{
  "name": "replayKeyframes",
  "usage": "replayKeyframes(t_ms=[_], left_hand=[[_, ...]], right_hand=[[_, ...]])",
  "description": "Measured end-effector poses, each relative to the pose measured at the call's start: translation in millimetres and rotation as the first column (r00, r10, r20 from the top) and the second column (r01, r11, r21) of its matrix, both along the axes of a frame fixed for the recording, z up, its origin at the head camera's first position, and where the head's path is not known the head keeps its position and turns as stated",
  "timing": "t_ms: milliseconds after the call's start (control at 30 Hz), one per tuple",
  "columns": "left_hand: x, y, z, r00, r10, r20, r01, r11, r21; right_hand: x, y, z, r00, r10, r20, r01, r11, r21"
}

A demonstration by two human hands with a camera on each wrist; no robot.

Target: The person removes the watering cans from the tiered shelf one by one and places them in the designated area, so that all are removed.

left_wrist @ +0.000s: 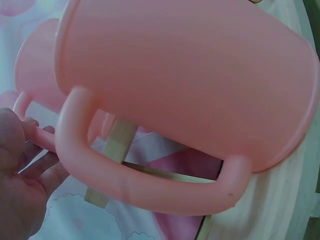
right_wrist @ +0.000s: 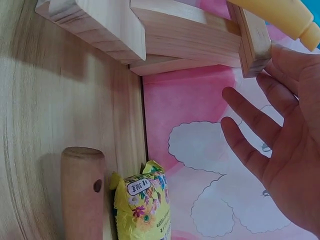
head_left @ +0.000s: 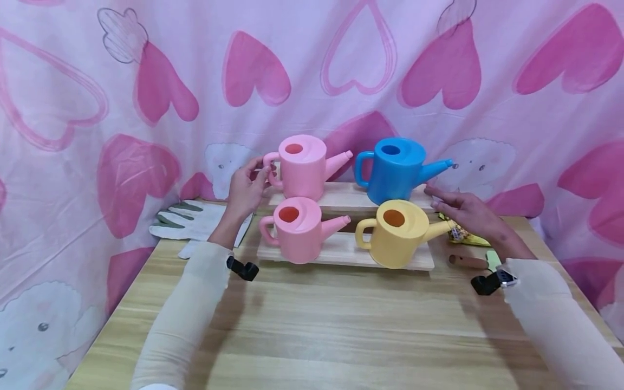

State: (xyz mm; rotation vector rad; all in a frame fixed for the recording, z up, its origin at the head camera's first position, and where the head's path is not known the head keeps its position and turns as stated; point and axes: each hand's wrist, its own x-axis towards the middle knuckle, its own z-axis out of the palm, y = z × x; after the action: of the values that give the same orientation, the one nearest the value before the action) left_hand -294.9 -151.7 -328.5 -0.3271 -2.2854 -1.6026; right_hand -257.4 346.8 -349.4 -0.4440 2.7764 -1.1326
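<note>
A two-step wooden stand (head_left: 341, 253) carries plastic watering cans. On its upper plank are a pink watering can (head_left: 303, 172) at left and a blue watering can (head_left: 394, 176) at right. Below them stand another pink watering can (head_left: 298, 241) and a yellow watering can (head_left: 401, 241), all with spouts to the right. My left hand (head_left: 247, 187) pinches the handle of the upper pink can; the lower can's handle (left_wrist: 150, 192) fills the left wrist view. My right hand (head_left: 465, 211) touches the upper plank's right end (right_wrist: 256, 47), its other fingers spread.
White and grey-green work gloves (head_left: 195, 223) lie left of the stand. To its right are a yellow flowered packet (right_wrist: 142, 205) and a small tool with a wooden handle (head_left: 468, 261). A heart-patterned pink curtain (head_left: 302, 49) hangs behind the wooden table (head_left: 341, 330).
</note>
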Motion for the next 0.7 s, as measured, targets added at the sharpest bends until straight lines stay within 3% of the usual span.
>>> replayKeyframes(t_ms=[333, 700], left_hand=[[1.7, -3.3, 17.9, 0.996, 0.010, -0.085, 0.002, 0.990, 0.138], [23.4, -5.5, 41.2, 0.980, -0.022, -0.200, 0.055, 0.986, 0.158]], right_hand=[[-0.5, -0.6, 0.3, 1.000, -0.002, 0.008, 0.002, 1.000, 0.001], [2.5, -1.8, -1.6, 0.999, -0.024, 0.036, 0.024, 1.000, -0.006]])
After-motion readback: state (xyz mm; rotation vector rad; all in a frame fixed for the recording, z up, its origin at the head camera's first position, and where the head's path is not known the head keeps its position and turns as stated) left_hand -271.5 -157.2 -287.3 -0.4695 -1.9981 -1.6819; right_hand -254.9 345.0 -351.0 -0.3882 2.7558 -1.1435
